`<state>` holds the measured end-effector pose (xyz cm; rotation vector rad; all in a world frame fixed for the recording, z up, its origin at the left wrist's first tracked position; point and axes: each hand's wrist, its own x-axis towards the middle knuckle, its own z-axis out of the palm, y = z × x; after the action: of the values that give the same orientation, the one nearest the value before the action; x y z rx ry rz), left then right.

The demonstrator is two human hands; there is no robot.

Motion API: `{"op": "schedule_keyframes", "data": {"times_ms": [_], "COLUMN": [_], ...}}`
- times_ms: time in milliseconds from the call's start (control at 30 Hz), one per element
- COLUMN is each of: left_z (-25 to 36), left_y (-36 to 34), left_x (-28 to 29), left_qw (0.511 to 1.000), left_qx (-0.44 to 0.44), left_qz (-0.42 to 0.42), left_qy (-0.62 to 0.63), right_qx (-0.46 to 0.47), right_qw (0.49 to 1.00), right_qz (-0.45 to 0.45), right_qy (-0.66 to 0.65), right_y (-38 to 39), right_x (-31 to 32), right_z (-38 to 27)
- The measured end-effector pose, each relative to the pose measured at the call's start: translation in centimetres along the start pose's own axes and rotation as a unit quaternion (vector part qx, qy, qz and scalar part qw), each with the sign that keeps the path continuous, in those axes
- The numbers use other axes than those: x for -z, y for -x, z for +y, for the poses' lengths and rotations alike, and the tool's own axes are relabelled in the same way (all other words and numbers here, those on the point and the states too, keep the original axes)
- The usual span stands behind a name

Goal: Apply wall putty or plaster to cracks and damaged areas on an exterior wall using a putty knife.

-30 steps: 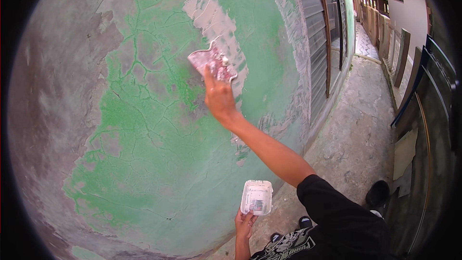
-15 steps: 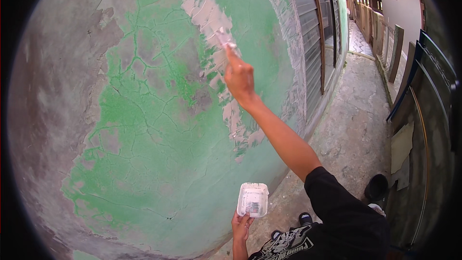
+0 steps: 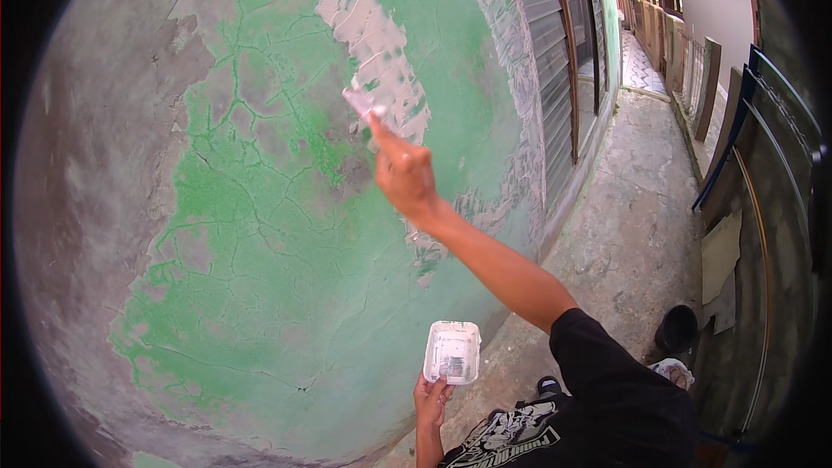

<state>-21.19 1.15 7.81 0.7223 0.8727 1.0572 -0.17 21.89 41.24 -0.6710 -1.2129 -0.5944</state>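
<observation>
We see our right hand [image 3: 406, 175] just above the middle of the frame, clamped on a thin, pale blade [image 3: 360, 103] with the index finger stretched along it. The blade is tilted and somewhat blurred; it lies at the left edge of a band of pale paste [image 3: 368, 35] in the upper middle, and we cannot tell whether its edge touches the wall [image 3: 251, 312].

Our left hand [image 3: 431, 400], at the lower middle, is closed on the near rim of a white tray [image 3: 452, 351], the thumb over the rim and the other fingers partly hidden beneath. The tray is tipped so that we look into it; pale smears coat its inside, and it is well apart from the blade.

The wall fills the left and middle of the frame, green and cracked, giving way to bare grey at the far left. Below our right wrist we find ragged patches of the same paste, and another rough strip runs beside the louvres [image 3: 548, 61] at the upper right. A grey path [image 3: 637, 178] goes up the right side towards a fence [image 3: 685, 61]. At the lower right we see a black bucket [image 3: 675, 329], near our black sleeve [image 3: 607, 364].
</observation>
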Motion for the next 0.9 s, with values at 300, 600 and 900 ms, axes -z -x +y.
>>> {"op": "schedule_keyframes", "data": {"times_ms": [300,600,900], "left_z": [-0.8,-0.7,-1.0], "left_y": [0.7,-0.7,-0.9], "left_x": [1.1,1.1,0.2], "left_qw": [0.999,1.000,1.000], "left_qx": [-0.010,0.009,0.020], "left_qz": [0.031,0.021,-0.009], "left_qy": [-0.010,-0.003,-0.013], "right_qx": [-0.029,-0.054,-0.098], "right_qw": [0.994,0.987,0.991], "right_qz": [-0.041,-0.147,-0.030], "right_qy": [0.101,0.032,0.087], "right_y": [-4.5,0.9,0.4], "right_x": [-1.6,-2.7,2.0], "right_z": [4.2,-2.2,5.2]}}
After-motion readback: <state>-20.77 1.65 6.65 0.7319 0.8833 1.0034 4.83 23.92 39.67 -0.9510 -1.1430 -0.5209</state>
